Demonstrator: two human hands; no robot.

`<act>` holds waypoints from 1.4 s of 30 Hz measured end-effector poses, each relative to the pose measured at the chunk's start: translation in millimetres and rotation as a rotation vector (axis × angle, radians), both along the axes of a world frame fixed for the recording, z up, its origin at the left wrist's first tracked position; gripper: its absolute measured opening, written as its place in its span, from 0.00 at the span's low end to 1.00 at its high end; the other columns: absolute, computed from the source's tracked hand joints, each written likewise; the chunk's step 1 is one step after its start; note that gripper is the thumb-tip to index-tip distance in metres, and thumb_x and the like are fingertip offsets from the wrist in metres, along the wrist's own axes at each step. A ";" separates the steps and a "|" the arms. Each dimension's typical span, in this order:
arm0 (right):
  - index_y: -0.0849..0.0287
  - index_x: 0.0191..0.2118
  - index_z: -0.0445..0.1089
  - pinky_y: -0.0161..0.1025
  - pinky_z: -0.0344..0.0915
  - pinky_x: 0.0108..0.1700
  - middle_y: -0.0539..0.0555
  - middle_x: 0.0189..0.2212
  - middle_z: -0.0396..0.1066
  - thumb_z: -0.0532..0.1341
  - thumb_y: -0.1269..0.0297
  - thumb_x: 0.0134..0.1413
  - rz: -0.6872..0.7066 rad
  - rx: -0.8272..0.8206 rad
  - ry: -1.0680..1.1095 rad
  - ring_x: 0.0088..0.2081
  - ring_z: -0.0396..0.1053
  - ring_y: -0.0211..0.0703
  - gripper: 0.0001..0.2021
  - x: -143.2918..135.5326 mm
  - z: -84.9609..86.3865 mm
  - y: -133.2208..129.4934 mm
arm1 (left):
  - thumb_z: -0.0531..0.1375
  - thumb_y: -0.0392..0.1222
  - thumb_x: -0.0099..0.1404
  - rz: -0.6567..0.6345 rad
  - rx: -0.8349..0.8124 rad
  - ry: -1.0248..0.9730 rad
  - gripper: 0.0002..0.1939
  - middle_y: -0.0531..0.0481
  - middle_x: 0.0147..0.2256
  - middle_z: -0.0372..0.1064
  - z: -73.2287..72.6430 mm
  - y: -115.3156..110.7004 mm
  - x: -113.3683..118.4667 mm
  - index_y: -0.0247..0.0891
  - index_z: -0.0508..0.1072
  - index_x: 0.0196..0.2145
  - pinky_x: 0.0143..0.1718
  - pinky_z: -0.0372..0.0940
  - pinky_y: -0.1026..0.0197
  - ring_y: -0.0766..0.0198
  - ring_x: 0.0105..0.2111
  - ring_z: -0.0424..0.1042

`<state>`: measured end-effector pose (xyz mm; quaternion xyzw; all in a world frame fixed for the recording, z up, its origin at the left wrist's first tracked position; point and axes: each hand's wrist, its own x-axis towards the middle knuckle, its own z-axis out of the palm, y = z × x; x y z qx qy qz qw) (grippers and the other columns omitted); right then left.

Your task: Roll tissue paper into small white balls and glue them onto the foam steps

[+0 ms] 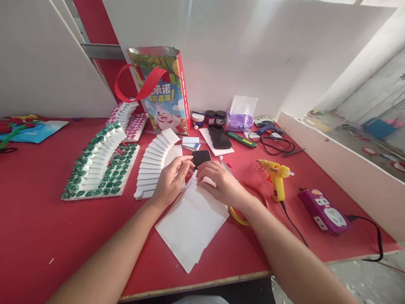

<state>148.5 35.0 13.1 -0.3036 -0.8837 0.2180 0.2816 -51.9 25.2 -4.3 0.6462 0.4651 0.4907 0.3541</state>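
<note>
My left hand [172,177] is closed, with thumb and fingertips together near a small black square object with a pale rim [201,158]. Whatever it may pinch is hidden. Over the upper end of some overlapping white paper sheets [193,219], my right hand [220,182] has its fingers bent and drawn together; I cannot make out what is in them. The two hands are close but apart. Just left of my left hand stands a curved white stepped piece [152,169]. A red and yellow ring [239,216] lies partly under my right forearm.
A yellow glue gun [276,177] and a purple power strip [325,213] with cords lie right. Left is a stepped piece with green rosettes [91,169]. A printed bag [164,93], a black phone [219,137], a green cutter [242,139] and purple tissues [239,122] are behind.
</note>
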 end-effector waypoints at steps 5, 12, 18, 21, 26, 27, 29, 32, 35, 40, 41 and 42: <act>0.58 0.57 0.72 0.57 0.62 0.58 0.64 0.52 0.74 0.71 0.59 0.57 0.079 0.052 -0.177 0.60 0.64 0.60 0.23 -7.6 -3.6 -5.1 | 0.52 0.55 0.75 0.079 0.050 -0.017 0.19 0.45 0.43 0.75 -1.0 1.2 0.4 0.39 0.72 0.51 0.42 0.69 0.59 0.62 0.37 0.74; 0.54 0.39 0.80 0.49 0.62 0.51 0.56 0.38 0.78 0.61 0.67 0.67 -0.069 0.141 -0.038 0.46 0.71 0.49 0.09 -0.3 -6.4 2.7 | 0.54 0.57 0.74 0.036 0.005 -0.024 0.20 0.45 0.43 0.76 -1.3 0.9 0.0 0.40 0.74 0.49 0.46 0.69 0.56 0.59 0.40 0.75; 0.55 0.38 0.77 0.46 0.65 0.50 0.57 0.44 0.79 0.59 0.65 0.66 -0.311 0.024 0.216 0.46 0.74 0.49 0.09 10.5 5.8 3.0 | 0.53 0.67 0.69 -0.051 -0.151 -0.233 0.31 0.39 0.44 0.78 2.8 2.5 -5.1 0.36 0.76 0.50 0.47 0.70 0.54 0.53 0.45 0.77; 0.56 0.41 0.75 0.38 0.66 0.38 0.52 0.33 0.76 0.59 0.60 0.66 -0.445 -0.179 0.353 0.34 0.72 0.42 0.09 12.0 9.3 0.9 | 0.67 0.64 0.60 -0.042 -0.260 -0.293 0.30 0.42 0.45 0.78 5.2 5.1 -7.2 0.37 0.77 0.49 0.43 0.71 0.57 0.54 0.44 0.77; 0.56 0.39 0.72 0.34 0.60 0.29 0.48 0.26 0.69 0.62 0.54 0.60 -0.619 -0.325 0.549 0.27 0.63 0.37 0.11 13.4 11.7 3.1 | 0.76 0.47 0.50 -0.052 -0.410 -0.506 0.29 0.46 0.42 0.79 7.1 6.9 -1.2 0.38 0.75 0.48 0.40 0.73 0.57 0.57 0.38 0.79; 0.57 0.37 0.72 0.33 0.59 0.28 0.48 0.26 0.69 0.64 0.53 0.58 -0.590 -0.407 0.567 0.26 0.63 0.37 0.12 14.5 14.1 3.3 | 0.75 0.47 0.50 -0.032 -0.421 -0.517 0.27 0.47 0.40 0.79 6.7 7.1 -0.3 0.37 0.75 0.46 0.38 0.73 0.58 0.58 0.36 0.78; 0.58 0.32 0.72 0.33 0.59 0.25 0.49 0.23 0.69 0.67 0.48 0.53 -0.468 -0.651 0.528 0.24 0.64 0.37 0.17 17.1 21.3 2.6 | 0.74 0.48 0.52 0.022 -0.423 -0.524 0.22 0.49 0.36 0.79 5.4 7.1 -0.1 0.37 0.77 0.42 0.35 0.73 0.59 0.60 0.33 0.77; 0.61 0.27 0.73 0.34 0.61 0.24 0.53 0.23 0.71 0.67 0.39 0.51 -0.364 -0.894 0.455 0.24 0.67 0.38 0.25 18.6 32.5 -0.7 | 0.72 0.49 0.55 0.046 -0.398 -0.510 0.15 0.52 0.30 0.76 5.5 5.4 -1.8 0.39 0.78 0.36 0.31 0.71 0.62 0.63 0.28 0.74; 0.61 0.37 0.77 0.34 0.66 0.28 0.54 0.31 0.76 0.69 0.41 0.49 -0.369 -0.887 0.503 0.29 0.71 0.40 0.24 13.1 34.3 -3.7 | 0.71 0.49 0.57 0.008 -0.388 -0.442 0.12 0.52 0.29 0.75 9.4 0.3 -0.5 0.39 0.78 0.34 0.28 0.68 0.64 0.65 0.26 0.72; 0.57 0.34 0.68 0.35 0.63 0.29 0.49 0.27 0.70 0.65 0.49 0.56 -0.271 -0.784 0.472 0.28 0.68 0.40 0.15 -2.5 11.6 -4.0 | 0.71 0.52 0.58 -0.117 -0.416 -0.316 0.15 0.51 0.29 0.76 14.8 -7.1 7.2 0.39 0.79 0.37 0.28 0.66 0.65 0.65 0.27 0.72; 0.56 0.31 0.64 0.35 0.60 0.27 0.48 0.24 0.65 0.63 0.50 0.59 -0.311 -0.694 0.417 0.26 0.64 0.38 0.15 -4.2 6.5 -3.6 | 0.72 0.52 0.57 -0.122 -0.436 -0.324 0.16 0.51 0.30 0.77 14.5 -6.8 7.4 0.39 0.79 0.38 0.29 0.68 0.64 0.64 0.28 0.73; 0.55 0.29 0.61 0.34 0.56 0.26 0.47 0.22 0.61 0.60 0.51 0.61 -0.350 -0.608 0.362 0.25 0.60 0.38 0.16 -5.0 2.5 -3.1 | 0.73 0.52 0.55 -0.123 -0.460 -0.342 0.18 0.50 0.32 0.78 13.8 -5.9 6.9 0.39 0.79 0.39 0.30 0.69 0.63 0.63 0.29 0.74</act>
